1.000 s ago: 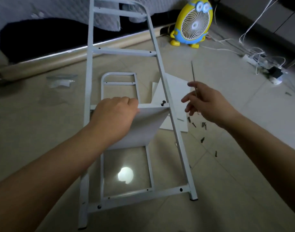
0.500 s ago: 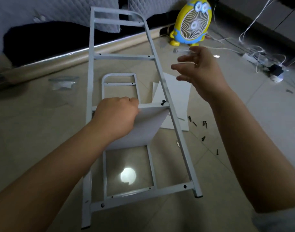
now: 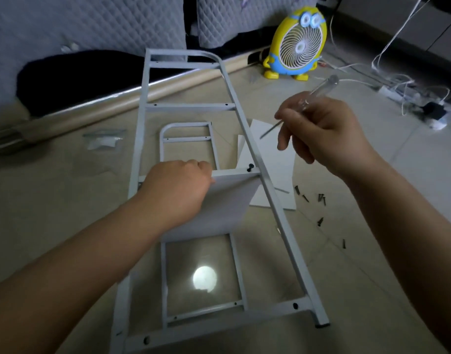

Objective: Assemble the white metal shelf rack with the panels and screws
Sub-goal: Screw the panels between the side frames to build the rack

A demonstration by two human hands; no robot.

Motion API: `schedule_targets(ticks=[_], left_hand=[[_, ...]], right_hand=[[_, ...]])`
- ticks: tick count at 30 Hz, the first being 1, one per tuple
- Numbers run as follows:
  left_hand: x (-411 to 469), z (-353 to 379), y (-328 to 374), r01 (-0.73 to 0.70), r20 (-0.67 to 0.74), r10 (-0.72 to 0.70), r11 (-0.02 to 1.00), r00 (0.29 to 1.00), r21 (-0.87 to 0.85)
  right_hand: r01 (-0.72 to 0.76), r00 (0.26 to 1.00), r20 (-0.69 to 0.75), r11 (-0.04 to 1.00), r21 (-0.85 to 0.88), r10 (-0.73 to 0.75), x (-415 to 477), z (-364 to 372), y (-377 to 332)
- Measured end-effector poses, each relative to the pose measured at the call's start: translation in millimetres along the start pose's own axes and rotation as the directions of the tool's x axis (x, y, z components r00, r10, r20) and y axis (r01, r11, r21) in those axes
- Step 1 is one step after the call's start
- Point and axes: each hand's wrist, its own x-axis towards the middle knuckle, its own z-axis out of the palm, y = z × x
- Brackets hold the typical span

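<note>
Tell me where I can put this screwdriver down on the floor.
Bare tile lies left of the frame, below the plastic bag, and right of the frame's near foot, below the loose screws. Crowded: the white panel lying flat and screws right of the frame, and the cables beyond.

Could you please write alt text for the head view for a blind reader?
The left hand holds a white panel against the white frame, where a black screw sticks up; the right hand holds a screwdriver off the screw.
</note>
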Motion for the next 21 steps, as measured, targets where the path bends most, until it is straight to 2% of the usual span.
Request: schedule_targets(ticks=[2,4,6,10,16,21], left_hand=[[-3,-3,-2,-0.061,-0.089,0.066,0.997,0.994,0.050],[-2,9,-4,-0.077,-0.239,0.076,0.997,0.968,0.005],[-3,10,-3,-0.084,-0.275,0.081,0.996,0.958,-0.001],[-5,12,-1,-0.069,-0.273,0.072,0.997,0.959,0.020],[-3,14,-4,-0.097,-0.287,0.085,0.995,0.954,-0.028],[-4,15,-4,-0.101,-0.287,0.082,0.993,0.954,-0.054]], right_hand=[[-0.059,0.997,0.047,0.994,0.096,0.055,-1,3,4],[-0.107,0.994,0.059,0.974,0.197,0.097,1,6,8],[-0.116,0.993,0.017,0.968,0.222,0.116,2,9,11],[0.015,0.991,-0.130,0.998,0.060,-0.007,3,15,12],[-0.002,0.992,-0.128,0.997,0.080,0.013,1,22,10],[0.012,0.995,-0.100,0.999,-0.038,-0.016,-2,24,12]])
